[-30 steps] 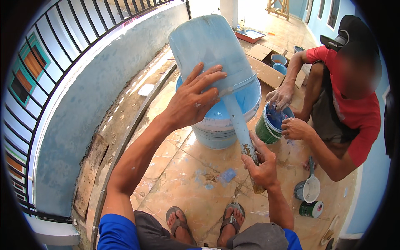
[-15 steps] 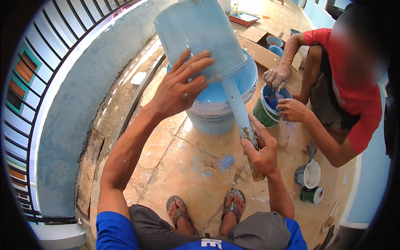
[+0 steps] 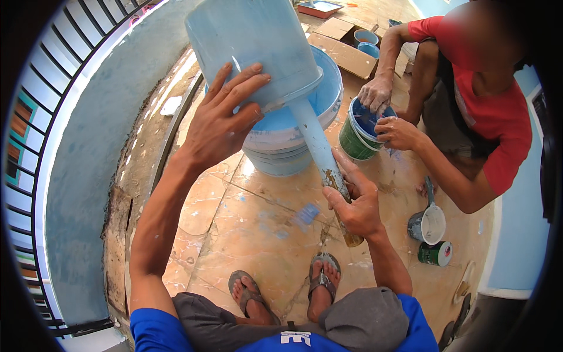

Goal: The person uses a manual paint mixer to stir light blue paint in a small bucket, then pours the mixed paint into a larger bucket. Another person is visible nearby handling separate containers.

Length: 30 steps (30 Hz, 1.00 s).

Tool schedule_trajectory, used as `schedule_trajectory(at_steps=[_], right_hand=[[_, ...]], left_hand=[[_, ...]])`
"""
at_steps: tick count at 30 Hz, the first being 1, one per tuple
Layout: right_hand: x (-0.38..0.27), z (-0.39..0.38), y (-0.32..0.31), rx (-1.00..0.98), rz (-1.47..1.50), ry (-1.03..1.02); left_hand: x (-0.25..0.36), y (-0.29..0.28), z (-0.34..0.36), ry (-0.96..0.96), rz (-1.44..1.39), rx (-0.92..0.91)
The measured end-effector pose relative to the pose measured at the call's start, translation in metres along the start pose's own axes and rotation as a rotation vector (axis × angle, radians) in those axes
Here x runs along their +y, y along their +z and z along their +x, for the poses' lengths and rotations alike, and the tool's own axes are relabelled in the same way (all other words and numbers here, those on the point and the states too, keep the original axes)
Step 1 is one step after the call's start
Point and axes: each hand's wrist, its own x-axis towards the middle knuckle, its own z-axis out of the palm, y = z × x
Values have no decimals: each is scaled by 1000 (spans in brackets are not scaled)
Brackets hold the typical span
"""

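A large light-blue plastic dipper (image 3: 246, 50) is tilted over a big paint bucket (image 3: 275, 144), its rim low and its outside turned up. My right hand (image 3: 358, 202) is closed round its worn, paint-flecked handle (image 3: 314, 138). My left hand (image 3: 226, 120) steadies the dipper's side, fingers spread across the wall and thumb near the rim. Pale blue paint (image 3: 322, 97) shows inside the bucket; the dipper's inside and anything running from it are hidden. A co-worker in a red shirt (image 3: 498, 135) crouches at right, both hands at a green paint pail (image 3: 356, 138) with dark blue inside.
A saucepan-shaped dipper (image 3: 433, 226) and a small green can (image 3: 435, 253) lie at right. Cardboard (image 3: 343, 53), small blue pots (image 3: 368, 47) and a red paint tray (image 3: 319, 8) are farther off. A low wall with a black railing curves along the left (image 3: 82, 176).
The whole view has shifted, so the dipper, bucket, pail and co-worker stand further left and higher in the picture. Both hands keep their places on the dipper, which stays tilted.
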Motion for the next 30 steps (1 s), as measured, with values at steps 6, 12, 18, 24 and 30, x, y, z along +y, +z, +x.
schedule_trajectory(at_steps=[6,12,18,24,30], right_hand=[[-2,-3,1,-7,22,29],[-1,-5,4,-18,71,-15],[-8,-2,3,6,72,-33],[2,-2,3,6,-5,-137],[-1,-2,-1,-24,-5,-104]], left_hand=[[9,-12,1,-53,-20,-30],[4,-8,5,-22,114,84],[12,-9,7,-42,22,-4],[0,-6,8,-74,59,109],[4,-1,3,-40,13,17]])
